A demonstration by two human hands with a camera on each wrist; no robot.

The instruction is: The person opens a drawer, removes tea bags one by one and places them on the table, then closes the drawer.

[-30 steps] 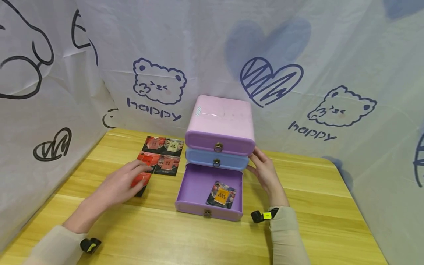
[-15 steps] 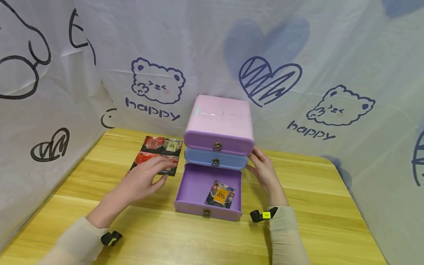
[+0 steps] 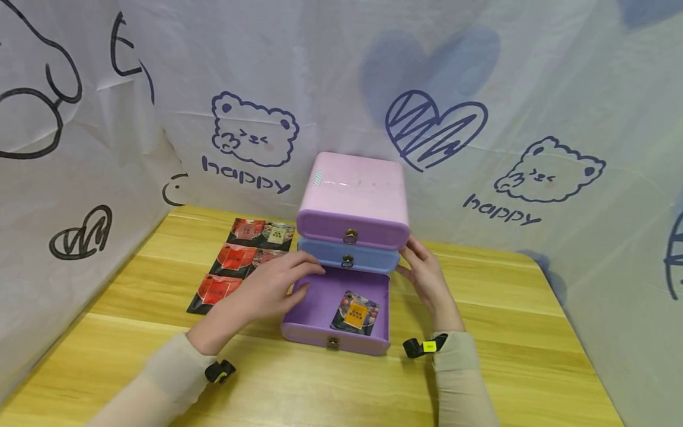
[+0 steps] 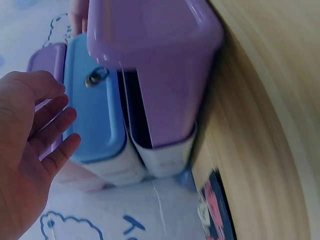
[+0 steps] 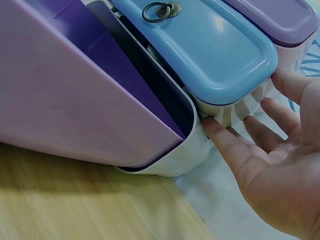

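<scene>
A small chest (image 3: 354, 184) of three stacked drawers stands against the cloth, pink on top. Its bottom purple drawer (image 3: 306, 333) is pulled out, with a black sachet bearing a yellow label (image 3: 356, 314) lying inside. My left hand (image 3: 269, 289) hovers at that drawer's left side, fingers loosely bent and holding nothing; in the left wrist view the hand (image 4: 27, 135) appears in front of the blue drawer (image 4: 95, 120). My right hand (image 3: 427, 281) steadies the chest's right side, its spread fingertips touching the casing beside the blue drawer in the right wrist view.
Several red and black sachets (image 3: 216, 289) lie in rows on the wooden table (image 3: 507, 332) left of the chest; my left hand partly covers one. A white cloth (image 3: 341, 77) with drawn bears and hearts hangs behind and at both sides.
My left hand has moved right, from over the sachets to the open drawer's left side, uncovering the front-left sachets. My right hand has stayed at the chest's side.
</scene>
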